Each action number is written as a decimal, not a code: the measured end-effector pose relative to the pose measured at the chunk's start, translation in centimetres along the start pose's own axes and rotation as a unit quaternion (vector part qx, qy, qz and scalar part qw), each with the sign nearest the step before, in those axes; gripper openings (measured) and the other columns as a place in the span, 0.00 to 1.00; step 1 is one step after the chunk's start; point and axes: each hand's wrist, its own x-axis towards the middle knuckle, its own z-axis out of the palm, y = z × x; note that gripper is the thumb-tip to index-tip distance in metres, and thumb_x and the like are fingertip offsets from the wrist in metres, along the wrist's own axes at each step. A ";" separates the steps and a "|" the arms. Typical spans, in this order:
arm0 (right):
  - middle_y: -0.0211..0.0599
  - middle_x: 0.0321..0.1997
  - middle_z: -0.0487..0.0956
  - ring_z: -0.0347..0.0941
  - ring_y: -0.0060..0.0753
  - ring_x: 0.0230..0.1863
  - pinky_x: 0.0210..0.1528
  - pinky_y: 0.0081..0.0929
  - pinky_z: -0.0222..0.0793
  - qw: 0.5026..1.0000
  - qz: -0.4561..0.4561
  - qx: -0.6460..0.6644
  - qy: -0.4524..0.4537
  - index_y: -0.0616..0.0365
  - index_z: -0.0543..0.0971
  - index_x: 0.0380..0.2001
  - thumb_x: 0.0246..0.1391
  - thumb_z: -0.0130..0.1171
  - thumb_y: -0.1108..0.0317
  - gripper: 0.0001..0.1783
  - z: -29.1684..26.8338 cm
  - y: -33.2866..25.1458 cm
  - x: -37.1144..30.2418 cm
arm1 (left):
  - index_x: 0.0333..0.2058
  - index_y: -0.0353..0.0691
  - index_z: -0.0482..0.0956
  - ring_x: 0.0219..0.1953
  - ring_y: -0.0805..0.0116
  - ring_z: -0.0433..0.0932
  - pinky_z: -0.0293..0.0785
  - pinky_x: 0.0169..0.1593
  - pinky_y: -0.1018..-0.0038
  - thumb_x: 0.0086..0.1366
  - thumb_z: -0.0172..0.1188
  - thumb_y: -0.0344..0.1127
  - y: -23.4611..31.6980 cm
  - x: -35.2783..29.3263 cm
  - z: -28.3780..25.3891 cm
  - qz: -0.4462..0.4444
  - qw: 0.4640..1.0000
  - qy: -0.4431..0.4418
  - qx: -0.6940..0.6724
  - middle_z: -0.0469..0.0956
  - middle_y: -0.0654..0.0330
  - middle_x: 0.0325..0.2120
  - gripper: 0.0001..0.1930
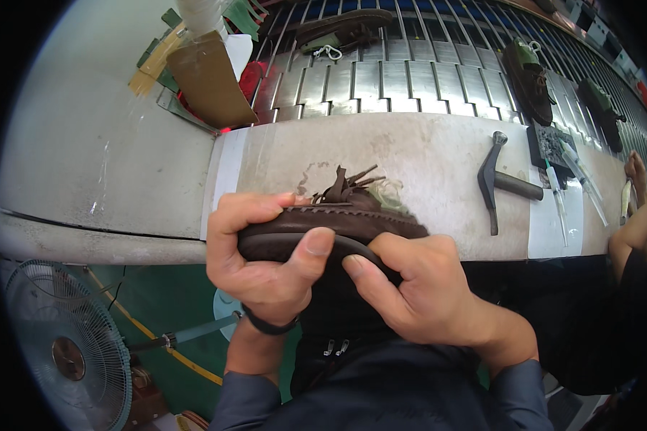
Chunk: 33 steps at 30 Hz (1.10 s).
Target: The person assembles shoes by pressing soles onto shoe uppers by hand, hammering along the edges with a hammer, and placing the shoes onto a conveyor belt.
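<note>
Between my hands, at the table's near edge, is a dark brown lace-up shoe [338,224]. It is tipped on its side, with the black sole edge toward me and the laces pointing away. My left hand [266,255] wraps round one end, its thumb pressed on the sole edge and its fingers over the upper. My right hand [424,284] grips the other end, thumb and bent fingers on the sole rim. Pale green stuffing [388,192] shows by the loose laces. Part of the shoe is hidden behind my fingers.
A hammer [490,179] lies right on the table [424,154], near a dark block [550,144] and syringe-like dispensers [557,197]. Beyond runs a metal slatted conveyor [424,82] carrying several shoes [528,82]. A fan [68,355] stands lower left. Another person's arm [634,230] reaches in at right.
</note>
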 end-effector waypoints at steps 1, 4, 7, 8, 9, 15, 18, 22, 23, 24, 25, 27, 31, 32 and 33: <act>0.45 0.18 0.78 0.78 0.52 0.19 0.23 0.44 0.72 0.997 -0.022 -0.071 -0.018 0.58 0.76 0.26 0.63 0.69 0.63 0.16 -0.3 0.3 0.6 | 0.50 0.36 0.73 0.47 0.62 0.82 0.85 0.51 0.66 0.59 0.82 0.35 -1.6 -1.3 1.1 0.009 0.994 0.089 -0.064 0.77 0.52 0.47 0.28; 0.45 0.21 0.81 0.81 0.55 0.24 0.28 0.50 0.75 0.964 -0.012 -0.252 -0.079 0.58 0.78 0.28 0.64 0.67 0.56 0.17 -1.8 2.4 2.7 | 0.55 0.36 0.72 0.49 0.57 0.81 0.79 0.58 0.61 0.69 0.75 0.38 -6.3 -6.8 4.3 -0.019 0.978 0.202 -0.055 0.75 0.51 0.51 0.24; 0.44 0.22 0.81 0.82 0.54 0.26 0.30 0.49 0.76 0.937 -0.022 -0.317 -0.145 0.58 0.79 0.29 0.62 0.68 0.56 0.17 -4.2 4.0 2.6 | 0.57 0.35 0.73 0.59 0.57 0.78 0.72 0.67 0.62 0.72 0.70 0.35 -7.1 -9.4 3.1 -0.053 0.995 0.088 -0.020 0.77 0.47 0.57 0.21; 0.43 0.24 0.81 0.82 0.53 0.27 0.30 0.47 0.76 0.937 -0.037 -0.319 -0.140 0.58 0.79 0.30 0.62 0.69 0.57 0.16 -4.6 4.2 2.3 | 0.57 0.34 0.74 0.59 0.56 0.78 0.72 0.67 0.62 0.72 0.69 0.33 -6.8 -9.3 2.5 -0.056 0.998 0.036 -0.006 0.77 0.46 0.58 0.20; 0.42 0.25 0.82 0.82 0.52 0.28 0.30 0.46 0.76 0.936 -0.055 -0.319 -0.136 0.58 0.80 0.30 0.61 0.69 0.58 0.15 -4.8 4.1 2.0 | 0.56 0.34 0.75 0.60 0.55 0.78 0.71 0.67 0.62 0.72 0.69 0.30 -6.1 -8.9 1.8 -0.059 0.998 -0.013 0.010 0.77 0.44 0.59 0.19; 0.40 0.28 0.80 0.81 0.50 0.29 0.31 0.43 0.76 0.944 -0.062 -0.304 -0.115 0.57 0.81 0.30 0.60 0.70 0.63 0.11 -4.5 4.3 1.4 | 0.46 0.34 0.85 0.53 0.54 0.87 0.81 0.57 0.66 0.64 0.77 0.30 -5.3 -5.6 1.7 -0.082 0.995 -0.053 -0.030 0.87 0.45 0.52 0.14; 0.39 0.26 0.79 0.81 0.50 0.28 0.30 0.44 0.76 0.942 -0.066 -0.311 -0.111 0.57 0.81 0.29 0.60 0.70 0.63 0.11 -4.3 4.4 1.4 | 0.45 0.34 0.86 0.51 0.55 0.88 0.82 0.55 0.67 0.62 0.79 0.30 -5.4 -5.3 1.6 -0.051 0.997 -0.058 0.000 0.88 0.46 0.49 0.15; 0.39 0.24 0.78 0.81 0.50 0.26 0.30 0.43 0.76 0.938 -0.066 -0.320 -0.116 0.57 0.80 0.27 0.60 0.70 0.63 0.12 -4.2 4.3 1.5 | 0.45 0.33 0.85 0.53 0.58 0.85 0.79 0.58 0.66 0.64 0.77 0.28 -4.9 -5.0 1.0 -0.014 0.995 -0.090 0.031 0.85 0.41 0.53 0.14; 0.39 0.24 0.78 0.81 0.50 0.26 0.30 0.43 0.76 0.938 -0.067 -0.319 -0.116 0.57 0.80 0.27 0.60 0.70 0.63 0.12 -4.2 4.2 1.5 | 0.44 0.33 0.84 0.52 0.59 0.85 0.79 0.58 0.66 0.63 0.77 0.26 -4.6 -4.8 1.0 -0.019 0.995 -0.092 0.039 0.86 0.42 0.52 0.13; 0.39 0.24 0.78 0.81 0.50 0.26 0.31 0.44 0.76 0.939 -0.065 -0.318 -0.115 0.57 0.80 0.27 0.60 0.70 0.63 0.12 -4.1 4.2 1.5 | 0.43 0.33 0.84 0.51 0.59 0.85 0.79 0.57 0.66 0.62 0.76 0.24 -4.3 -4.6 1.1 -0.025 0.994 -0.093 0.047 0.86 0.43 0.51 0.12; 0.39 0.23 0.78 0.81 0.50 0.26 0.31 0.44 0.77 0.940 -0.063 -0.317 -0.114 0.57 0.80 0.27 0.60 0.70 0.62 0.12 -4.1 4.2 1.5 | 0.43 0.33 0.84 0.51 0.59 0.85 0.79 0.57 0.66 0.62 0.76 0.24 -3.9 -4.4 1.1 -0.024 0.994 -0.093 0.048 0.86 0.43 0.51 0.12; 0.39 0.23 0.78 0.81 0.50 0.26 0.31 0.44 0.77 0.938 -0.059 -0.321 -0.119 0.57 0.80 0.27 0.59 0.70 0.63 0.12 -4.1 3.9 1.6 | 0.40 0.33 0.84 0.48 0.61 0.86 0.81 0.55 0.67 0.61 0.74 0.22 -2.9 -3.7 1.3 -0.089 0.989 -0.104 0.057 0.86 0.49 0.45 0.10; 0.41 0.27 0.80 0.82 0.52 0.31 0.36 0.47 0.77 0.939 -0.033 -0.317 -0.132 0.58 0.80 0.30 0.56 0.72 0.64 0.11 -4.9 4.0 1.2 | 0.40 0.33 0.84 0.46 0.66 0.85 0.82 0.48 0.69 0.62 0.72 0.28 -2.0 2.0 -0.2 -0.181 0.936 -0.292 0.069 0.84 0.56 0.39 0.09; 0.41 0.27 0.80 0.82 0.52 0.31 0.36 0.47 0.77 0.937 -0.031 -0.323 -0.130 0.58 0.80 0.30 0.56 0.72 0.64 0.11 -5.5 4.0 1.0 | 0.43 0.33 0.85 0.46 0.67 0.85 0.82 0.48 0.70 0.63 0.73 0.33 -1.7 3.8 0.4 -0.245 0.915 -0.313 0.064 0.85 0.56 0.39 0.13; 0.43 0.29 0.81 0.82 0.53 0.34 0.39 0.47 0.77 0.924 -0.013 -0.358 -0.134 0.59 0.80 0.32 0.55 0.72 0.65 0.11 -6.3 4.0 0.7 | 0.44 0.32 0.85 0.47 0.65 0.85 0.82 0.49 0.69 0.62 0.74 0.37 -2.7 5.1 1.5 -0.205 0.923 -0.317 0.073 0.85 0.54 0.40 0.16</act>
